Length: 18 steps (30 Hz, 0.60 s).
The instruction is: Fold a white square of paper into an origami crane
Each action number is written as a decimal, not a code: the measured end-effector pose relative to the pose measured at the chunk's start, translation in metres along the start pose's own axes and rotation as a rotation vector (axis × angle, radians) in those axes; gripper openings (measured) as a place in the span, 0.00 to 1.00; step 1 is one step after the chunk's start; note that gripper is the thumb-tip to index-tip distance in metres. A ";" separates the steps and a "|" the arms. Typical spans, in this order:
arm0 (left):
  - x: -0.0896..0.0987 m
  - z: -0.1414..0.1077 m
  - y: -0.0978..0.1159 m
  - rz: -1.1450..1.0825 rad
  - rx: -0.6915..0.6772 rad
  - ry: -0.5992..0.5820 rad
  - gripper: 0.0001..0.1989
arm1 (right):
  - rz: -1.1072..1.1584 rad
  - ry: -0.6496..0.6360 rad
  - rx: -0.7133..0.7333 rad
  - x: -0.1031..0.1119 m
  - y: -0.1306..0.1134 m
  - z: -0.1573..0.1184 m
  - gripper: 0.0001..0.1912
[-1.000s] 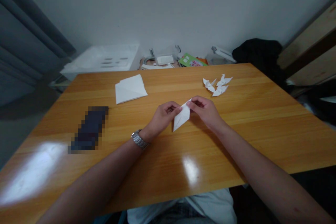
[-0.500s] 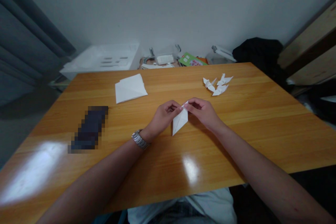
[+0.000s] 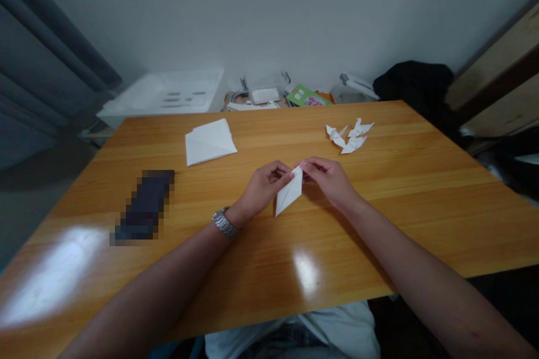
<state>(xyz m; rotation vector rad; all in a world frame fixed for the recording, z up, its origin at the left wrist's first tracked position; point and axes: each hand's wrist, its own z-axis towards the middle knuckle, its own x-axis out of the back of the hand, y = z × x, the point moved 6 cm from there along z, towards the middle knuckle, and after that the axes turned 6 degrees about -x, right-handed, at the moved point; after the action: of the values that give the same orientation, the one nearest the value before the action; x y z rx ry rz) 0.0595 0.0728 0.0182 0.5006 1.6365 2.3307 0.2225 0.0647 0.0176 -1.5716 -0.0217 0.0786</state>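
Observation:
Between my two hands is a piece of folded white paper, diamond-shaped, with a crease down its face and one point aimed toward me. My left hand pinches its upper left edge, thumb on top and fingers behind. At the top corner, my right hand has thumb and forefinger closed on the paper. The fingers behind the sheet are partly hidden. Beyond my right hand lie several folded paper birds in a cluster. A stack of white paper sheets rests on the table farther left.
The wooden table spans the view. A dark, pixelated flat object lies on its left side. Past the far edge are a white bin, a green booklet and a black cloth-like heap.
My right thumb has shifted slightly at the paper's top corner, baring more of the sheet. The folded paper has tilted a little; my left hand has hardly moved.

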 end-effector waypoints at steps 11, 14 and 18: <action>0.002 0.000 -0.002 -0.054 0.026 0.060 0.14 | -0.086 -0.048 0.059 -0.002 -0.005 0.000 0.12; 0.002 -0.001 -0.003 -0.061 0.031 0.060 0.14 | -0.130 -0.036 0.083 -0.002 -0.006 0.001 0.12; 0.002 -0.001 -0.001 -0.052 0.029 0.062 0.14 | -0.116 -0.027 0.081 -0.003 -0.006 0.001 0.12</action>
<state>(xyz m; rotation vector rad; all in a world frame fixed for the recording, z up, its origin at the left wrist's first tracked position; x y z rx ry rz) 0.0570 0.0733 0.0172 0.3900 1.6920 2.3104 0.2200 0.0657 0.0241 -1.4850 -0.1292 0.0091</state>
